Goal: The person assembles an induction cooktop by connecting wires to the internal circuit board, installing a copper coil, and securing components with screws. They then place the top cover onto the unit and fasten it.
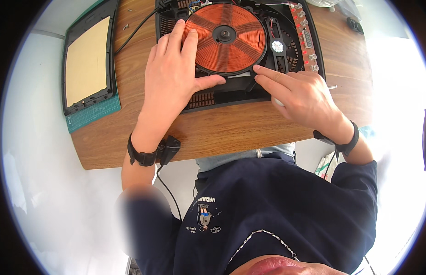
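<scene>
Copper coil (240, 48): inside open black housing (231, 95) on bench (222, 128). Left hand (170, 71): spread open, fingertips at coil's left edge. Right hand (301, 95): curled around slim tool (332, 87), mostly hidden; extended fingers at coil's lower-right rim.

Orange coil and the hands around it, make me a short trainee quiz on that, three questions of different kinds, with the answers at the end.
1. True or false: the green mat lies to the left of the orange coil.
2. Multiple choice: which hand is nearer the black fan with the round white sticker? A, the left; B, the right; C, both equally near.
3. Fill in the blank: both wrist straps are ____ in colour.

Key:
1. True.
2. B, the right hand.
3. Black.
</scene>
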Demonstrator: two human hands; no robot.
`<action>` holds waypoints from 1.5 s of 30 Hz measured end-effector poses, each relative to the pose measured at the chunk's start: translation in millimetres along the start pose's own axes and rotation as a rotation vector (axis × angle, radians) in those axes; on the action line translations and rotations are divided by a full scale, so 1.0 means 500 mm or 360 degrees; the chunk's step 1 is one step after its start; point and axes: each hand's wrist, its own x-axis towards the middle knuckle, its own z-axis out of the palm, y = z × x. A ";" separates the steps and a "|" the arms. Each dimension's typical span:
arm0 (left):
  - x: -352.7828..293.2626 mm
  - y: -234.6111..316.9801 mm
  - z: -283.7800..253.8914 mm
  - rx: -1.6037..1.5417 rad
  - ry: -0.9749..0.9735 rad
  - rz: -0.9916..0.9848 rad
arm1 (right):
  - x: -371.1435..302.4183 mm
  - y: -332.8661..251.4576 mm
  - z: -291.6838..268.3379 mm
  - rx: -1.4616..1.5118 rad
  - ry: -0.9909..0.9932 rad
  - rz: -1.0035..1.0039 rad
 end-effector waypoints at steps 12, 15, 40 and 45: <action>0.018 -0.108 -0.028 -0.0473 0.0004 0.0050 | 0.003 -0.002 -0.016 -0.0086 -0.0051 -0.0040; 0.020 -0.136 -0.010 -0.0657 0.0031 0.0010 | 0.003 -0.006 -0.008 -0.0095 -0.0008 -0.0034; 0.025 -0.130 0.012 -0.0456 0.0311 0.0049 | 0.014 -0.010 -0.017 0.0031 -0.0088 0.0043; 0.021 -0.127 0.002 -0.0414 0.0225 0.0047 | 0.014 -0.010 -0.015 0.0067 -0.0046 0.0052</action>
